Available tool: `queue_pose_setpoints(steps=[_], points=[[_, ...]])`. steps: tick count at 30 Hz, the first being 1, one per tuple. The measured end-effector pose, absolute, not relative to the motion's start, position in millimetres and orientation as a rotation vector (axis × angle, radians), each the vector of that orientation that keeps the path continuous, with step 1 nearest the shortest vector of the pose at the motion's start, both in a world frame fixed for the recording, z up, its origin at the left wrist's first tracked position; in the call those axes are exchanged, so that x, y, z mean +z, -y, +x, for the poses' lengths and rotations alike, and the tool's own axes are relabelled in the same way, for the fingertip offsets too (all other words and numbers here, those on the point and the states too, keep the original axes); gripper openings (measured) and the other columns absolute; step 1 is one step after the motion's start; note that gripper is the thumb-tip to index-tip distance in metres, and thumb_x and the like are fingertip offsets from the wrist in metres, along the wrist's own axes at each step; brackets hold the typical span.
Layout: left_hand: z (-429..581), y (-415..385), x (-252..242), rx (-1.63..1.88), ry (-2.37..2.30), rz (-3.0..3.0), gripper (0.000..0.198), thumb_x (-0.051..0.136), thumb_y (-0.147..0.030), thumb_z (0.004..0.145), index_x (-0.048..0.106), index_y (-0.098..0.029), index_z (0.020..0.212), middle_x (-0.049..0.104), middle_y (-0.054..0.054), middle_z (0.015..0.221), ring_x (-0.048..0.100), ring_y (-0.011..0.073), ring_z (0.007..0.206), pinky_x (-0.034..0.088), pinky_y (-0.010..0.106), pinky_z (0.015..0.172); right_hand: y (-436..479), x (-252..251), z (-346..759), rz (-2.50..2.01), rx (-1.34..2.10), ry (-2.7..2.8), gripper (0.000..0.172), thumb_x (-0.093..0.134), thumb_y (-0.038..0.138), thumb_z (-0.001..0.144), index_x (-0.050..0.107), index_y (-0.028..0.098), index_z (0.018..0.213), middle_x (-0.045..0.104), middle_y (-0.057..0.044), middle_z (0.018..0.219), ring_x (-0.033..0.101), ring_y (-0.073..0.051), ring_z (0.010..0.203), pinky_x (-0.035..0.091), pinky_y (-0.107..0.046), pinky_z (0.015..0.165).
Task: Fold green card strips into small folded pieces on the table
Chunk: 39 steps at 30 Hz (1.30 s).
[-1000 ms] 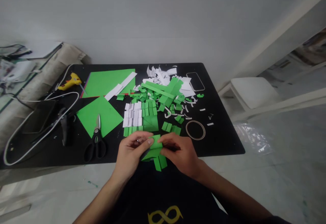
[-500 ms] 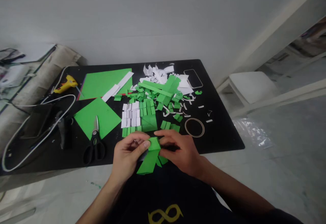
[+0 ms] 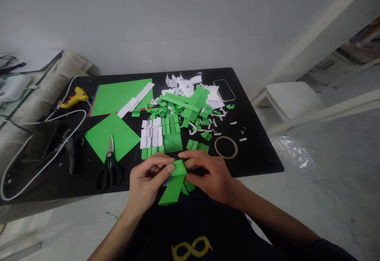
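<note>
Between my hands, at the near table edge, is a folded green paper strip (image 3: pixel 172 190), its long end hanging down to the left. My left hand (image 3: pixel 151 176) pinches the strip's upper fold between thumb and fingers. On its other side, my right hand (image 3: pixel 208 174) has its fingers closed at the strip's right edge; the fingertips are partly hidden. More green flaps show beneath the strip. Just beyond my hands lies a green sheet (image 3: pixel 173 142) with rows of folded white pieces (image 3: pixel 151 133) and green pieces on it. Several folded green pieces (image 3: pixel 197 146) sit to its right.
Black-handled scissors (image 3: pixel 109 170) lie on a green square (image 3: pixel 124 134) at the left. Farther left are a yellow glue gun (image 3: pixel 75 98) and a looped white cable (image 3: pixel 44 114). Green and white paper scraps (image 3: pixel 184 85) pile up at the back. A tape ring (image 3: pixel 226 147) lies right.
My hands keep the same grip on the green strip, with barely any movement. The whole view has shifted slightly, so the table things appear a little farther left.
</note>
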<state>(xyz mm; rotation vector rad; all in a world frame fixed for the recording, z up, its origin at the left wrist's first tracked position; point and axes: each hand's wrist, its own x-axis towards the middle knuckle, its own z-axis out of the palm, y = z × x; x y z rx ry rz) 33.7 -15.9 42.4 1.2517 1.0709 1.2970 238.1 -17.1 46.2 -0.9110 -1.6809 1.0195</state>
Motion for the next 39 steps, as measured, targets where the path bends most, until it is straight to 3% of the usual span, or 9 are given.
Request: queue_pose_setpoints(steps=[6, 12, 17, 22, 30, 34, 39], points=[[32, 18, 38, 1.285, -1.106, 1.193, 0.012, 0.085, -0.016, 0.083, 0.087, -0.027, 0.089, 0.081, 0.002, 0.086, 0.073, 0.0107, 0.071, 0.056, 0.014, 0.060, 18, 45, 234, -0.889, 1.015, 1.654, 0.042, 0.081, 0.013, 0.091, 0.071, 0.027, 0.130, 0.085, 0.000, 0.102, 0.083, -0.015, 0.091, 0.065, -0.023, 0.089], [36, 17, 33, 1.256, -1.154, 0.921, 0.016, 0.095, -0.028, 0.073, 0.087, -0.022, 0.085, 0.077, 0.001, 0.072, 0.066, 0.0089, 0.057, 0.054, 0.015, 0.055, 18, 47, 234, -0.857, 1.082, 1.641, 0.054, 0.080, 0.007, 0.087, 0.069, 0.027, 0.136, 0.085, -0.001, 0.106, 0.083, -0.015, 0.095, 0.066, -0.023, 0.090], [41, 17, 31, 1.236, -1.129, 0.778, 0.027, 0.099, -0.035, 0.066, 0.086, -0.019, 0.084, 0.074, 0.002, 0.065, 0.062, 0.0094, 0.052, 0.051, 0.016, 0.048, 17, 50, 232, -0.885, 1.014, 1.661, 0.047, 0.084, 0.016, 0.089, 0.070, 0.026, 0.133, 0.084, -0.001, 0.102, 0.082, -0.015, 0.092, 0.065, -0.023, 0.088], [41, 18, 29, 1.211, -1.122, 0.697, 0.026, 0.099, -0.034, 0.069, 0.086, -0.020, 0.088, 0.078, 0.002, 0.071, 0.066, 0.0089, 0.056, 0.054, 0.015, 0.053, 14, 52, 234, -0.871, 0.906, 1.733, 0.038, 0.083, 0.022, 0.093, 0.072, 0.027, 0.129, 0.082, -0.003, 0.107, 0.079, -0.017, 0.091, 0.065, -0.028, 0.085], [45, 15, 27, 1.268, -1.024, 0.681, 0.026, 0.101, -0.031, 0.067, 0.086, -0.023, 0.087, 0.081, 0.002, 0.077, 0.072, 0.0098, 0.067, 0.059, 0.016, 0.067, 15, 51, 234, -0.919, 1.175, 1.592, 0.050, 0.072, 0.005, 0.086, 0.071, 0.028, 0.130, 0.073, -0.005, 0.125, 0.076, -0.016, 0.097, 0.066, -0.026, 0.080], [44, 16, 27, 1.245, -1.010, 0.683, 0.031, 0.099, -0.028, 0.070, 0.086, -0.024, 0.097, 0.081, 0.002, 0.081, 0.072, 0.0097, 0.071, 0.058, 0.016, 0.069, 14, 53, 233, -0.971, 1.248, 1.564, 0.051, 0.069, 0.002, 0.083, 0.073, 0.027, 0.127, 0.076, -0.005, 0.120, 0.077, -0.017, 0.099, 0.066, -0.029, 0.084], [42, 15, 29, 1.241, -1.016, 0.678, 0.025, 0.099, -0.030, 0.071, 0.083, -0.020, 0.088, 0.078, 0.002, 0.076, 0.070, 0.0100, 0.068, 0.057, 0.016, 0.067, 15, 53, 230, -1.019, 1.263, 1.504, 0.050, 0.068, 0.004, 0.083, 0.074, 0.027, 0.127, 0.079, -0.003, 0.112, 0.078, -0.018, 0.093, 0.067, -0.032, 0.083]])
